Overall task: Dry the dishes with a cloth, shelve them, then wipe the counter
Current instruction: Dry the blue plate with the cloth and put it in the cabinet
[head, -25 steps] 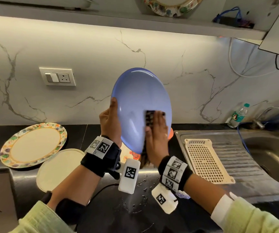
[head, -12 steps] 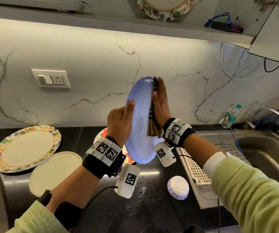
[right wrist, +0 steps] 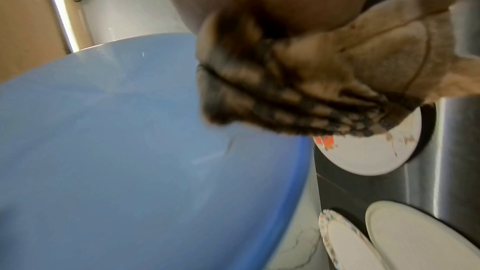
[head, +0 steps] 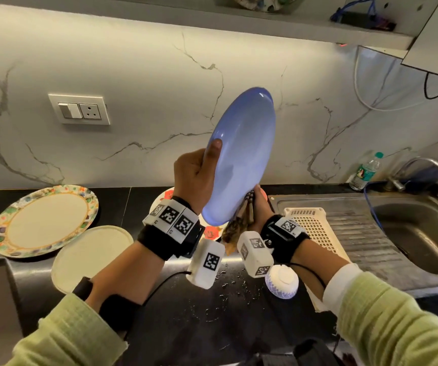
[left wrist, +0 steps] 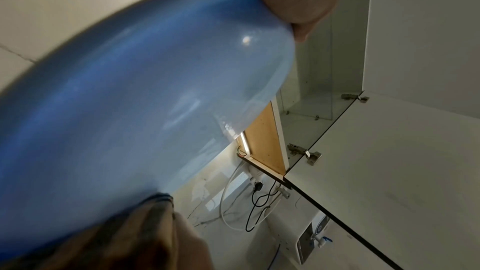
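Note:
A blue plate [head: 241,159] stands nearly on edge in the air above the counter, seen also in the left wrist view [left wrist: 124,93] and the right wrist view [right wrist: 124,151]. My left hand [head: 199,175] grips its left rim, thumb on the near face. My right hand [head: 258,204] holds a brown checked cloth [head: 239,225] against the plate's lower right edge; the cloth [right wrist: 298,89] hangs bunched below the palm. The right fingers are hidden behind the plate.
On the black counter [head: 122,204] lie a floral-rimmed plate [head: 41,220], a cream plate [head: 91,257], a white plate with red marks [head: 165,199] and an upturned white bowl [head: 282,282]. A cream drain rack [head: 315,228] sits by the sink [head: 418,231]. Water drops spot the counter. A shelf [head: 212,19] runs above.
My right hand with the cloth has slid from the plate's upper edge down to its lower right edge. The plate has turned to show more of its near face.

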Demonstrator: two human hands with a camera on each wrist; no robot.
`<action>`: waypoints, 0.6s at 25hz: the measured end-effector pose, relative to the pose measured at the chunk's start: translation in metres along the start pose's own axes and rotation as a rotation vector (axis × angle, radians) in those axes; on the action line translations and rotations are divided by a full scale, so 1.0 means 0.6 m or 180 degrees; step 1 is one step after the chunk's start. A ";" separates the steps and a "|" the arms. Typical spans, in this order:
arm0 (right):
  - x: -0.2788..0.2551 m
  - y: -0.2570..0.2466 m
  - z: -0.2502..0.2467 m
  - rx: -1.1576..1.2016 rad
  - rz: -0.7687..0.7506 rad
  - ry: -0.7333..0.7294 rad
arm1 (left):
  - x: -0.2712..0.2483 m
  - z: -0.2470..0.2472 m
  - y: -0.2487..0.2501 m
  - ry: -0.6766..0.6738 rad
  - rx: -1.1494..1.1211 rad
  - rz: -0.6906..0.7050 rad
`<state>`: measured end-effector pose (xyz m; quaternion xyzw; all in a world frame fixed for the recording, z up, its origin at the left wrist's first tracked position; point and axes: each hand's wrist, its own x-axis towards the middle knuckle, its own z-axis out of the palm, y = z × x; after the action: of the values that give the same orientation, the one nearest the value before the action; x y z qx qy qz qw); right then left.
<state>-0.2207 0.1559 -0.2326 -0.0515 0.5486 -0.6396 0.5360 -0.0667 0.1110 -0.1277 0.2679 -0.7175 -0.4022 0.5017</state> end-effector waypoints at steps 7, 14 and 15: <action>-0.064 0.024 0.026 -0.0487 0.0311 -0.0397 | 0.017 -0.002 -0.032 0.0238 0.0111 -0.0314; -0.097 -0.132 0.012 -0.1233 -0.2260 0.0632 | 0.026 -0.040 -0.073 0.0107 -0.0069 -0.0714; -0.087 -0.151 0.033 -0.1391 -0.2706 0.0570 | 0.017 -0.033 -0.076 -0.0043 -0.0065 -0.0736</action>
<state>-0.2429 0.1660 -0.1291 -0.3272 0.6444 -0.6737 0.1545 -0.0528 0.0723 -0.1577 0.3411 -0.6810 -0.4665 0.4498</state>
